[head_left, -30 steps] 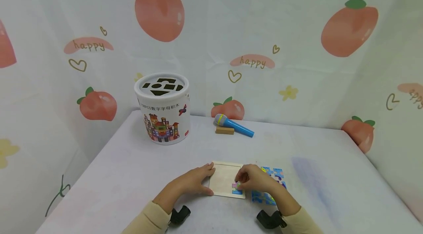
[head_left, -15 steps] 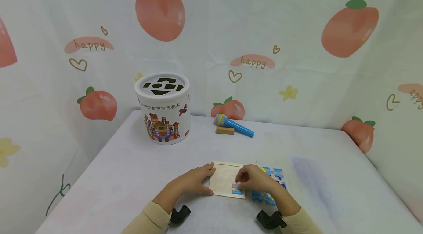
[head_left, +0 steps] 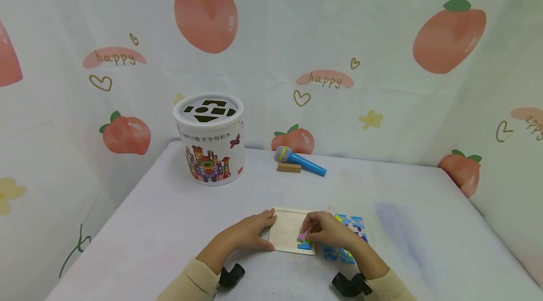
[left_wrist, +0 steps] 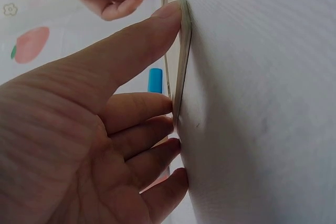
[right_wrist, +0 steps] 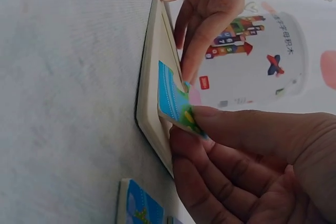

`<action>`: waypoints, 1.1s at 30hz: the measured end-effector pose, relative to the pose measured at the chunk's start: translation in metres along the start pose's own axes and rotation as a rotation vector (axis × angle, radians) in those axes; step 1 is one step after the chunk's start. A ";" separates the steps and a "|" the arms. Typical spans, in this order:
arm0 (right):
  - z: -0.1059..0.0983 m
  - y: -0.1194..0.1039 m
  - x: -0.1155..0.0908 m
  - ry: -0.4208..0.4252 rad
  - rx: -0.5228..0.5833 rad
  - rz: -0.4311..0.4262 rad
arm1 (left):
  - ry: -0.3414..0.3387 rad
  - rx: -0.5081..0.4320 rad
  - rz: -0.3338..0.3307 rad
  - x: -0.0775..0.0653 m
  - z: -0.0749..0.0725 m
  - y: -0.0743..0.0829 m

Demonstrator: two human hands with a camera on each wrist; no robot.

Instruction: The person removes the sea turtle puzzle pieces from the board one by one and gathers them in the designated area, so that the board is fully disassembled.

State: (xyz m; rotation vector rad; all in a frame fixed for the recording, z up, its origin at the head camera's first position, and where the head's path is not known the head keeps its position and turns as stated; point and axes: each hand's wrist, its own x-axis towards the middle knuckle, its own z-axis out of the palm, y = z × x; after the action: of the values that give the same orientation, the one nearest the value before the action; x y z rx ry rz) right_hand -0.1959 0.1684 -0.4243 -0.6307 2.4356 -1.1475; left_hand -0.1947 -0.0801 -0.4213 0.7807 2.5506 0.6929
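A shallow wooden puzzle tray (head_left: 285, 230) lies on the table in front of me. My left hand (head_left: 252, 232) touches its left side, thumb at the near corner and fingertips at the far corner, fingers rather straight. My right hand (head_left: 324, 230) pinches a puzzle piece (right_wrist: 170, 93) between thumb and fingers over the tray's near right corner. The piece is blue with green, yellow and some pink. In the right wrist view it stands tilted, one edge at the tray's rim. Part of it is hidden behind the fingertips.
More blue puzzle pieces (head_left: 357, 223) lie right of the tray, partly under my right forearm. Further back are a blue toy microphone (head_left: 307, 163), a small wooden block (head_left: 289, 168) and a white block bucket (head_left: 209, 150). A printed curtain (head_left: 263, 18) hangs behind the table.
The puzzle piece, lying flatter in the tray before, is now tilted up a little in my right fingers. The right hand has shifted very slightly; my left hand stays in place.
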 end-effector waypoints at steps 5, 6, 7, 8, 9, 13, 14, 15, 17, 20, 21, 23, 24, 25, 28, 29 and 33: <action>0.002 0.000 -0.003 0.001 0.034 -0.012 | -0.003 -0.003 -0.001 -0.001 0.000 0.001; 0.002 0.001 -0.003 0.003 0.040 -0.013 | -0.004 -0.005 -0.001 -0.001 0.000 0.000; 0.002 0.001 -0.004 0.007 0.044 -0.013 | -0.004 -0.006 0.000 -0.001 0.000 0.000; 0.001 0.001 -0.005 0.011 0.048 -0.012 | -0.004 -0.007 0.000 -0.001 0.000 0.000; 0.001 0.001 -0.005 0.015 0.052 -0.014 | -0.005 -0.008 -0.001 -0.001 0.001 0.000; -0.001 0.000 -0.011 0.027 0.069 -0.030 | -0.005 -0.010 -0.001 -0.001 0.001 0.000; -0.001 0.000 -0.013 0.028 0.072 -0.035 | -0.005 -0.009 -0.002 0.000 0.001 0.001; -0.002 0.000 -0.015 0.029 0.075 -0.038 | -0.006 -0.009 -0.004 0.000 0.001 0.001; -0.003 0.000 -0.020 0.030 0.085 -0.037 | -0.006 -0.011 -0.007 -0.001 0.001 0.001; -0.005 0.003 -0.028 0.031 0.089 -0.035 | -0.007 -0.011 -0.009 -0.001 0.001 0.001; -0.005 0.004 -0.031 0.032 0.090 -0.032 | -0.008 -0.014 -0.009 -0.001 0.001 0.001; -0.006 0.006 -0.036 0.035 0.089 -0.034 | -0.008 -0.016 -0.009 -0.001 0.001 0.000; -0.007 0.007 -0.038 0.038 0.087 -0.032 | -0.009 -0.018 -0.009 -0.001 0.001 0.000; -0.007 0.008 -0.040 0.041 0.086 -0.027 | -0.008 -0.020 -0.009 -0.001 0.001 0.000; -0.009 0.012 -0.046 0.051 0.088 -0.011 | -0.007 -0.022 -0.008 -0.001 0.001 0.000; -0.009 0.013 -0.048 0.051 0.096 -0.006 | -0.007 -0.023 -0.008 -0.001 0.000 0.000; -0.011 0.018 -0.057 0.062 0.109 0.009 | -0.005 -0.030 0.000 -0.001 0.000 -0.002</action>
State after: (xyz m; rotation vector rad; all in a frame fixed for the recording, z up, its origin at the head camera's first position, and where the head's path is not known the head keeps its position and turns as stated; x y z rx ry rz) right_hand -0.1589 0.2161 -0.4237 -0.5577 2.4051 -1.3044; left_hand -0.1947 -0.0819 -0.4218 0.7714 2.5292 0.7269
